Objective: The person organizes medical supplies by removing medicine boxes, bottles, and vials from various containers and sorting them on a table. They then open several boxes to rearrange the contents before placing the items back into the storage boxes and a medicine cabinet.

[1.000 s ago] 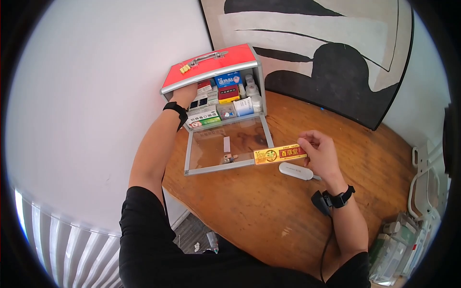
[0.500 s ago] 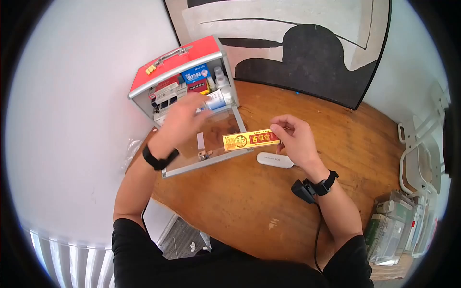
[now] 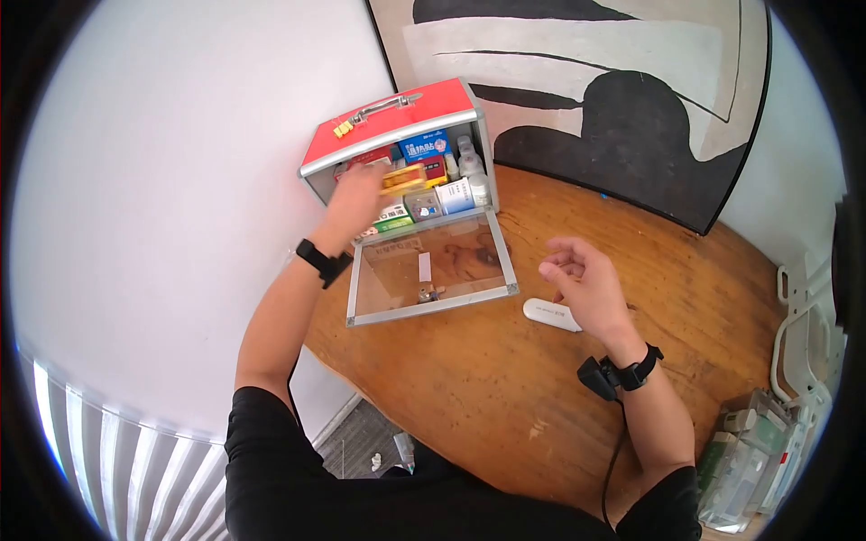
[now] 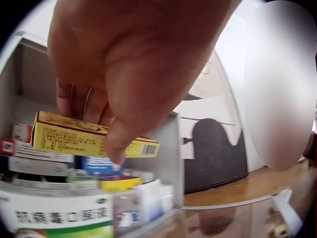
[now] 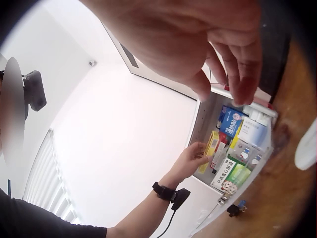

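The left hand (image 3: 354, 206) pinches a slim yellow medicine box (image 3: 403, 180) at the mouth of a red-topped medicine case (image 3: 424, 114). In the left wrist view that box (image 4: 69, 138) lies level between thumb and fingers, above the packed boxes. Inside the case stand a blue box (image 3: 424, 144), a white-and-green box (image 4: 64, 210), a white-and-blue box (image 3: 456, 197) and white bottles (image 3: 471, 164). The right hand (image 3: 588, 287) hangs over the table with loosely bent fingers and holds nothing. Partly behind it lies a white oblong device (image 3: 548, 313).
The case's clear front flap (image 3: 433, 266) is folded down onto the wooden table (image 3: 469, 379). A framed picture (image 3: 631, 135) leans at the back. Clear plastic containers (image 3: 744, 469) and a white rack (image 3: 794, 352) stand at the right. The wall borders the left.
The left hand came out of the case, took the slim yellow box from the right hand and carried it back to the opening. The right hand stays near its place, without the box.
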Motion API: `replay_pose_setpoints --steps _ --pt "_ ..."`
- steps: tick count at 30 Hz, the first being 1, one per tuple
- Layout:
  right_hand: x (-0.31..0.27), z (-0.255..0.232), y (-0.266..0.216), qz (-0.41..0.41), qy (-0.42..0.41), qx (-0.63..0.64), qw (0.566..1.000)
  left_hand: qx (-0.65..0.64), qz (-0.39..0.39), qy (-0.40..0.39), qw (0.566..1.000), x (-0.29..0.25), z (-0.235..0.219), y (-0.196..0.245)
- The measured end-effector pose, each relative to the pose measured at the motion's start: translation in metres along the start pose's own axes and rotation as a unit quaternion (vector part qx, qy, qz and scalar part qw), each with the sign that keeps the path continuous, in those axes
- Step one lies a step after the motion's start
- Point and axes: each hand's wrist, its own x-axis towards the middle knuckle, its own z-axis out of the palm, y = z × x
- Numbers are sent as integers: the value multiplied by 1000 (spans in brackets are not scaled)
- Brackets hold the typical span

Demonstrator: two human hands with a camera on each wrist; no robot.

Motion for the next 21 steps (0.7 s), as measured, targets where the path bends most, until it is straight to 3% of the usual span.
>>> replay_pose_setpoints --steps 2,3,5,6,12,15,17,18,21 --pt "0 1 5 -14 -4 -22 1000 -5 -15 -3 1000 1 21 -49" --pt "0 2 6 -26 -8 -46 999 -4 -15 -3 1000 4 25 -53" --pt "-1 1 3 -28 -6 -53 998 85 -101 -108 985 7 27 -54" --pt "-2 1 1 -30 -3 -60 998 85 -101 -108 985 7 28 -54" --pt "-1 3 2 -29 -8 -89 996 112 -138 -78 981 10 34 -62" --pt "-4 4 -2 -1 -7 -87 996 91 -115 -73 987 17 23 -58" --pt "-3 5 -1 -12 -9 -93 996 85 -124 14 989 20 37 -78" --pt "-3 5 -1 -26 -10 -100 995 125 -80 39 988 22 45 -89" --pt "-3 9 5 -25 -15 -87 996 157 -122 39 979 40 59 -96"
